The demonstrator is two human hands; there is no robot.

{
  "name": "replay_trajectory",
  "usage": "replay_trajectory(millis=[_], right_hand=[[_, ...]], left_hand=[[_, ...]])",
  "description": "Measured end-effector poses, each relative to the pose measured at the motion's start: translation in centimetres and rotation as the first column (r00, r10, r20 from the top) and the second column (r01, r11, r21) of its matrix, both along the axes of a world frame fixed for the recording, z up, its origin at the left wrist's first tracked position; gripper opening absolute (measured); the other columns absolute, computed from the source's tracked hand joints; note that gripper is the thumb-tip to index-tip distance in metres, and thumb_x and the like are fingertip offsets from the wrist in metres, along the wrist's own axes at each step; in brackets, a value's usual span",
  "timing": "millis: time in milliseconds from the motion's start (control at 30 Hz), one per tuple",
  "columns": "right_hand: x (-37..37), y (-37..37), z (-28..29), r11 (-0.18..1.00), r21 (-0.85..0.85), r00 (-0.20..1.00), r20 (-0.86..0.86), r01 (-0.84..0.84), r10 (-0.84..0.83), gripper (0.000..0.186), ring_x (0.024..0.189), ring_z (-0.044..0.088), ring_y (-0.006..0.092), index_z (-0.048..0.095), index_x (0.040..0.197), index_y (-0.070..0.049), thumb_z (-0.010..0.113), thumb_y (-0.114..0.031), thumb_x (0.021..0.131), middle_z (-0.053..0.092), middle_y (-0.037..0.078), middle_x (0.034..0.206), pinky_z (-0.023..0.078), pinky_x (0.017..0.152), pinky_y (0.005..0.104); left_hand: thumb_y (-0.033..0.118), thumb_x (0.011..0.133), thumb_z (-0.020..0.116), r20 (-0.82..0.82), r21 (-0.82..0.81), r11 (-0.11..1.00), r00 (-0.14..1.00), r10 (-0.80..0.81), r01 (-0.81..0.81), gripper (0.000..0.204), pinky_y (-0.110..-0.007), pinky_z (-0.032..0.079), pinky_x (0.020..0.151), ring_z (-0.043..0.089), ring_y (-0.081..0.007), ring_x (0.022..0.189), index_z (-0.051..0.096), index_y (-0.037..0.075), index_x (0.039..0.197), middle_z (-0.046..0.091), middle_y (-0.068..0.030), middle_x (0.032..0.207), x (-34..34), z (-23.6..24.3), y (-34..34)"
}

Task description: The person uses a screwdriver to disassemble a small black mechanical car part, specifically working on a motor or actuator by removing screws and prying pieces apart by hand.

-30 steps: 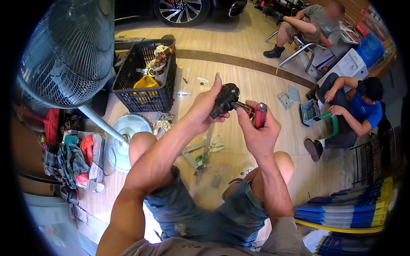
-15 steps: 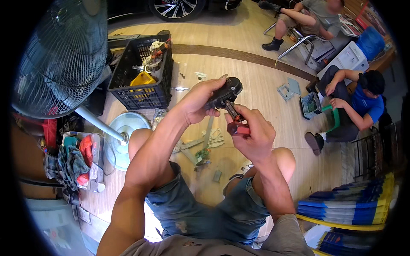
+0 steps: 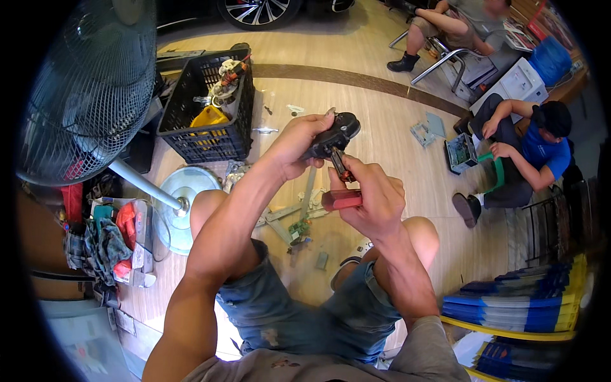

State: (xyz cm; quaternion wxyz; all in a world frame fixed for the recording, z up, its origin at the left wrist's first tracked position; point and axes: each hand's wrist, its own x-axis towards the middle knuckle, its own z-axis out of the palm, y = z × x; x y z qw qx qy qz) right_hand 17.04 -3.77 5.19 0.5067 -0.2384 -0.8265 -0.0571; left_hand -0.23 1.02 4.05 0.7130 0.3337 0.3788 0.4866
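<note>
Pale plank floor [image 3: 439, 267], head view; fan [image 3: 89, 95] left of black crate [image 3: 210, 146]. Right of crate, left hand [image 3: 299, 141] grips black part [image 3: 335, 135]; farther right, right hand [image 3: 377, 198] wraps red-handled tool [image 3: 342, 200], tip at part, contact unclear. Green board [image 3: 298, 230] on floor, nearer wearer than crate.

Out from the right hand [image 3: 374, 205], a hand could pass sideways above the pale wood-grain floor [image 3: 421, 197] until the open grey box of green circuitry [image 3: 461, 154] beside the seated co-worker in a blue shirt [image 3: 547, 149]. Leftward, the black slatted plastic crate [image 3: 207, 145] and the slanting pale-blue fan pole [image 3: 146, 184] stand in the way. Low down between the bare knees [image 3: 421, 237], flat grey strips [image 3: 279, 230] and a small green circuit board [image 3: 298, 230] obstruct the floor.
</note>
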Motion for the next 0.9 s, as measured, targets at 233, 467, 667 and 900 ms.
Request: replay_trajectory(millis=[233,467,667,900], right_hand=[[0.3,-0.2,-0.3,0.998,-0.066,1.000,0.020,-0.003,0.004,0.034,0.053,0.060,0.0159,0.065,0.101,0.000,0.082,-0.004,0.072,0.062,0.008,0.070,0.045,0.046,0.0264],[2.7,-0.7,1.4,0.936,-0.339,0.980,-0.198,-0.097,0.030,0.019,0.057,0.060,0.0110,0.064,0.101,0.001,0.071,-0.008,0.085,0.064,0.009,0.073,0.044,0.049,0.0230],[5.9,1.7,1.7,0.969,-0.199,0.806,-0.592,-0.149,0.002,0.052,0.052,0.053,0.0134,0.060,0.090,0.002,0.043,-0.047,0.100,0.060,0.011,0.072,0.040,0.047,0.0242],[6.0,0.2,2.1,0.907,-0.289,0.644,-0.765,-0.306,-0.027,0.077,0.051,0.058,0.0212,0.056,0.096,0.004,0.036,-0.070,0.092,0.061,0.017,0.074,0.047,0.050,0.0269]], left_hand=[[0.040,0.098,0.053,-0.013,-0.030,0.999,0.999,-0.041,0.041,0.038,-0.019,0.037,0.035,0.055,-0.0071,0.052,0.061,0.005,0.108,0.064,-0.0044,0.079,-0.2,-0.6,0.1],[0.037,0.099,0.052,0.001,-0.049,0.998,0.999,-0.041,0.041,0.032,-0.020,0.033,0.036,0.054,-0.0068,0.053,0.061,0.007,0.104,0.064,-0.0032,0.078,-0.2,0.0,-0.7],[0.036,0.099,0.052,0.005,-0.047,0.997,0.998,-0.056,0.057,0.032,-0.018,0.033,0.035,0.053,-0.0052,0.052,0.061,0.007,0.107,0.065,-0.0041,0.080,0.3,-0.1,-0.9],[0.035,0.099,0.052,-0.016,-0.032,0.995,0.995,-0.094,0.094,0.032,-0.018,0.035,0.035,0.053,-0.0054,0.052,0.061,0.006,0.110,0.065,-0.0050,0.080,0.7,-0.2,-1.0]])
